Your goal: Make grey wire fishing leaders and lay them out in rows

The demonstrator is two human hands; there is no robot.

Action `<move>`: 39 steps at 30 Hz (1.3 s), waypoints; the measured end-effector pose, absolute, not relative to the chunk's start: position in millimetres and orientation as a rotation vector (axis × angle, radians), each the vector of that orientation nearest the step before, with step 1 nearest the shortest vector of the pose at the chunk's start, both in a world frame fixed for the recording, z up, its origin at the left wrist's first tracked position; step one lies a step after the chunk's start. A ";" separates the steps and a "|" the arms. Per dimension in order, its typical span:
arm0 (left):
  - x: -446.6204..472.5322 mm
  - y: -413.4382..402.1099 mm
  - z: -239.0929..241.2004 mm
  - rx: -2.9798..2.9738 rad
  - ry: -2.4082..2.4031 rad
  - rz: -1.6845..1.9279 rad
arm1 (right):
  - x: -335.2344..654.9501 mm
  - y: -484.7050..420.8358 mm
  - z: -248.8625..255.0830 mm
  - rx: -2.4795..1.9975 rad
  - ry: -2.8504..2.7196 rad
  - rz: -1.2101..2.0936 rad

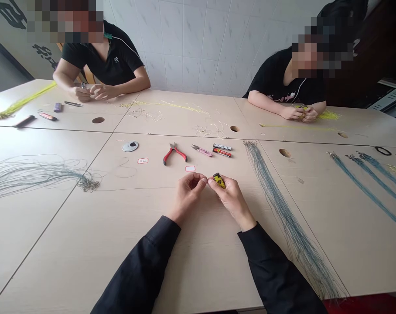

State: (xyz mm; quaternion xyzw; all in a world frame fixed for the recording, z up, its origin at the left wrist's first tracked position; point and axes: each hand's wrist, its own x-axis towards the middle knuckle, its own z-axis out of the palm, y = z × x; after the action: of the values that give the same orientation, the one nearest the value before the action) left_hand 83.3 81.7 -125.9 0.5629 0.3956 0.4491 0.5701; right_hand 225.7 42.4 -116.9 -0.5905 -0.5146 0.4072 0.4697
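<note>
- Thread point(142, 189) is seen as a faint line at nine o'clock from the joined fingertips, reaching the left hand point(191, 188) low over the worktop point(211, 266).
- Its near end appears to be pinched between the thumb and index of the left hand; the exact grip is hidden by the fingers.
- Lighter-like object point(219, 180), yellow and black, is gripped in the curled fingers of the right hand point(230, 192), while that hand's thumb is brought to the left fingertips.
- Very little weight is to be expected of the thread; it is judged limp, fine and easily tangled or slipped, so it is best taken close to its end, between fingertip pads.
- The lighter-like object is judged light, rigid and smooth, best held around its body.
- Bundled strands are laid at nine o'clock point(47, 172) and from two to five o'clock point(279, 200); safer lifting is expected at the gathered metal ends than mid-length.
- Red-handled pliers point(173, 147) are placed near eleven o'clock, pink snips point(203, 151) at twelve.
</note>
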 end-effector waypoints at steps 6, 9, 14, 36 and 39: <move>84.1 80.8 -125.9 1.352 0.952 1.034 | 226.6 42.4 -113.7 -1.513 -1.319 0.847; 84.4 79.7 -126.7 1.382 0.986 1.020 | 226.9 42.0 -114.2 -1.563 -1.334 0.777; 84.1 78.3 -127.3 1.433 0.946 0.992 | 225.0 42.4 -113.6 -1.658 -1.297 0.786; 85.0 77.3 -123.9 1.451 1.001 1.035 | 220.9 43.3 -115.8 -1.587 -1.249 0.827; 84.9 77.6 -125.6 1.437 0.994 1.048 | 221.6 43.0 -116.3 -1.562 -1.271 0.796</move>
State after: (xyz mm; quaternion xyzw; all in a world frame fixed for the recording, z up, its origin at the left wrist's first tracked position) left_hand 84.9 77.6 -125.6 0.6006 0.4155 0.4380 0.5241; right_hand 221.6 43.0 -116.3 -0.6370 -0.5184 0.3246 0.4692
